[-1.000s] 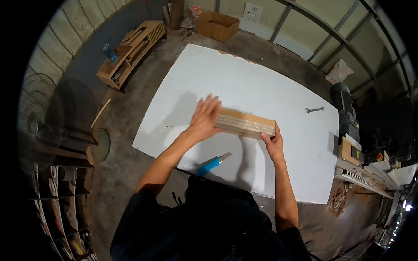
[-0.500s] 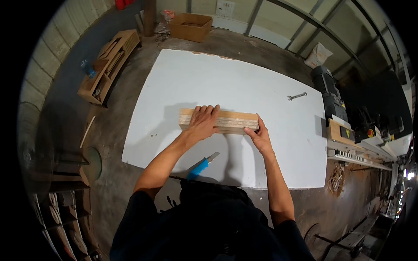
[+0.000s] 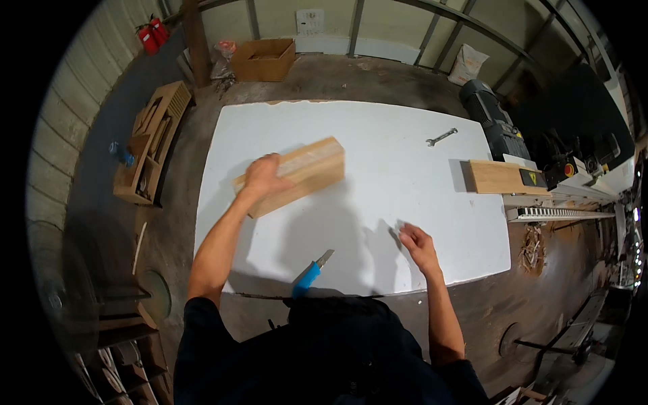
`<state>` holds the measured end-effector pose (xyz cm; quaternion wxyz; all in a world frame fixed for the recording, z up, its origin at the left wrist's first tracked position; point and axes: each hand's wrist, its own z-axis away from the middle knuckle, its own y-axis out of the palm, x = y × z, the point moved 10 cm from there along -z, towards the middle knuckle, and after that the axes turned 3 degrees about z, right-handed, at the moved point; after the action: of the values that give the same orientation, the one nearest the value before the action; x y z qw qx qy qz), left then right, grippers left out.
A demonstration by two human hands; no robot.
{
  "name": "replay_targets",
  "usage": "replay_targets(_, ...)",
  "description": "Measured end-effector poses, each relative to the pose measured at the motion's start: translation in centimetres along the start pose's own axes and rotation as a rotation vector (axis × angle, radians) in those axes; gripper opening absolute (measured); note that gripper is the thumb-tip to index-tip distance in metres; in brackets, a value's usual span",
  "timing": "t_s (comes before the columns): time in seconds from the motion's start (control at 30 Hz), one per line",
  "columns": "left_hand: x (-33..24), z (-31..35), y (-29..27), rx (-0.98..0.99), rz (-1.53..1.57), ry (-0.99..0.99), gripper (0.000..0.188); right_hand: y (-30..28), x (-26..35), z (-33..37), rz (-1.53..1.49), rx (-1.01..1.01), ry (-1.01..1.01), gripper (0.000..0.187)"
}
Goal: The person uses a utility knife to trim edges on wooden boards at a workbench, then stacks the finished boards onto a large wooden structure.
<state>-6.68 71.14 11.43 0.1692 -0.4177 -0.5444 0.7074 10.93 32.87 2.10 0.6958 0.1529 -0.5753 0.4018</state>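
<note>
On the white tabletop (image 3: 378, 155) lies a stack of pale wooden boards (image 3: 310, 179), squared off like a block. It is tilted, its far end pointing up to the right, with whitish marks along its top face. My left hand (image 3: 262, 179) grips it near its left end, fingers over the far edge and thumb on the near side. Apart from the stack, my right hand (image 3: 420, 247) hovers over the table's right half, empty, fingers loosely bent. Between my arms, at the near edge, a blue utility knife (image 3: 309, 278) rests with its blade showing.
A wrench (image 3: 442, 138) lies toward the far right of the tabletop. Beyond the right edge stands a machine with a dark motor (image 3: 495, 121) and a wooden board (image 3: 496, 177). A cardboard box (image 3: 263, 61) and low wooden shelf (image 3: 154, 142) stand on the floor.
The wooden stack has moved left and turned, its right end now farther away. My right hand has let go of it and drawn back toward me. The head view has shifted.
</note>
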Motion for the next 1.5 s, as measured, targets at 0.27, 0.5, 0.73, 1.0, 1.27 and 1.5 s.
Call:
replay_targets(0.27,11.7,-6.6,-1.4,0.295,0.754,-0.249,0.057,-8.8,-9.6,10.7,-0.213,-0.458,0.143,0.036)
replay_targets(0.5,15.1,-7.3,-0.7,0.366,0.902,-0.319,0.046,-9.3,-11.2,14.1,-0.124,-0.494,0.233,0.038)
replay_targets(0.73,19.8,-10.5,2.1,0.090,0.723,-0.257,0.041,-10.6,-10.9,13.2,-0.053,-0.497,0.239,0.038)
replay_targets(1.0,1.0,-0.9,6.7,-0.452,0.174,0.113,0.055,-18.9,-4.9,-0.7,0.685,-0.555,-0.179,0.052)
replay_targets(1.27,-24.8,6.5,20.9,-0.001,0.462,0.245,0.053,-23.1,-4.2,-13.7,1.139,-0.491,-0.215,0.079)
replay_targets(1.5,-37.0,1.5,24.8,-0.041,0.147,0.368,0.059,-14.9,-2.5,-7.0,1.065,-0.210,-0.385,0.079)
